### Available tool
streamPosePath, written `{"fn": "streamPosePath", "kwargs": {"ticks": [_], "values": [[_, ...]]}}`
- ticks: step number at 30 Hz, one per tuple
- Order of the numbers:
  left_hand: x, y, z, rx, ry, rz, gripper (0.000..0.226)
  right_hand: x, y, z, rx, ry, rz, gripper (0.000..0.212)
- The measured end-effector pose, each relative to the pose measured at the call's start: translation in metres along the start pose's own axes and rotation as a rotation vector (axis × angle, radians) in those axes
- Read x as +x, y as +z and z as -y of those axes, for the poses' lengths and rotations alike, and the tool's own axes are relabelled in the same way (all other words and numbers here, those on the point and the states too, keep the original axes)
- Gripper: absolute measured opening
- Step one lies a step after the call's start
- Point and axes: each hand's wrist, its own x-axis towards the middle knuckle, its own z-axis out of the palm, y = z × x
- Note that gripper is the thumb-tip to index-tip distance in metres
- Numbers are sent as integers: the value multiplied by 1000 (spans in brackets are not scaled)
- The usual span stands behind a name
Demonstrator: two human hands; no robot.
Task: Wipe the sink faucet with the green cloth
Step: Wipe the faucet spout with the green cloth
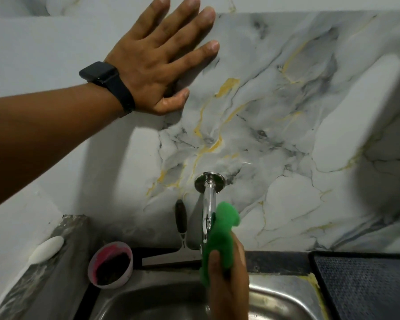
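Note:
A chrome faucet [208, 195] juts from the marble-patterned wall above a steel sink [162, 301]. The green cloth [219, 236] is pressed against the faucet's right side, over its lower part. My right hand [229, 280] grips the cloth from below, thumb on the front. My left hand [164, 56] lies flat on the wall up at the left, fingers spread, nothing in it; a black watch is on that wrist.
A pink-rimmed cup [111, 265] with dark contents stands at the sink's left rear corner. A white oval piece [47, 249] lies on the grey ledge at left. A dark-handled utensil [180, 220] leans on the wall beside the faucet. A dark textured mat [365, 285] lies at right.

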Motion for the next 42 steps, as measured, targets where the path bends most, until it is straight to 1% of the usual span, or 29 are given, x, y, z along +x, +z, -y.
{"fn": "streamPosePath", "kwargs": {"ticks": [2,3,5,9,11,12,13,14,15,17,18,19,21,22,24,26,27,28,29,31,33,34,35,37,38,39,40,41,42], "values": [[0,0,1,4,-4,-9,77,-1,9,3,-444,-327,-27,63],[0,0,1,4,-4,-11,78,5,11,6,-580,-422,-22,62],[0,1,-2,3,-4,1,79,19,7,15,-747,-541,36,56],[-2,2,-1,1,-8,13,79,50,7,41,-1062,-672,225,28],[-3,2,1,5,-14,21,79,75,17,58,-1165,-608,304,28],[-2,1,1,6,-13,21,79,84,21,64,-1145,-549,303,28],[-2,0,0,6,-9,21,79,90,23,65,-1054,-470,271,25],[-2,1,-1,8,-4,23,79,92,24,63,-879,-375,207,22],[-2,1,-2,9,-3,24,79,90,23,59,-607,-279,131,19],[-3,2,0,5,-13,30,79,81,19,46,44,-50,7,20],[-4,3,0,4,-14,31,80,79,16,38,290,104,-36,20],[-4,4,0,9,-12,32,80,80,11,31,469,275,-35,22],[-4,5,-1,21,-12,35,80,81,-3,17,675,582,101,38],[-4,5,-2,20,-12,33,80,81,-11,12,737,660,193,45],[-4,6,-1,21,-9,20,80,81,-24,3,830,713,306,49],[-3,6,-2,25,-9,22,81,76,-23,-3,853,717,335,47],[-2,6,-3,23,-3,24,81,69,-18,-7,787,708,321,45],[-2,7,-3,25,-5,30,82,62,-12,-8,661,673,285,42],[-3,7,-3,23,-15,34,82,54,-6,-9,545,606,237,39],[-5,6,-1,2,-14,37,82,39,-2,-8,327,407,140,34],[-5,4,-2,-22,-9,34,81,27,-11,-5,-1,156,85,32],[-3,3,-3,-34,-9,44,81,20,-19,-3,-165,41,70,23],[-4,4,-3,-47,-8,64,81,13,-23,-5,-319,-51,71,21],[-4,-3,-3,-93,-20,120,80,-9,-43,-2,-532,-156,144,45],[-5,-7,-5,-126,-38,158,80,-19,-51,0,-597,-165,213,51],[-3,-13,-9,-159,-67,191,81,-31,-60,3,-627,-165,281,50],[-1,-18,-14,-202,-119,246,82,-39,-66,7,-609,-110,355,44],[5,-29,-23,-267,-195,305,86,-47,-74,15,-534,-12,426,38],[13,-44,-35,-358,-287,380,92,-52,-85,22,-394,120,458,36]]}}
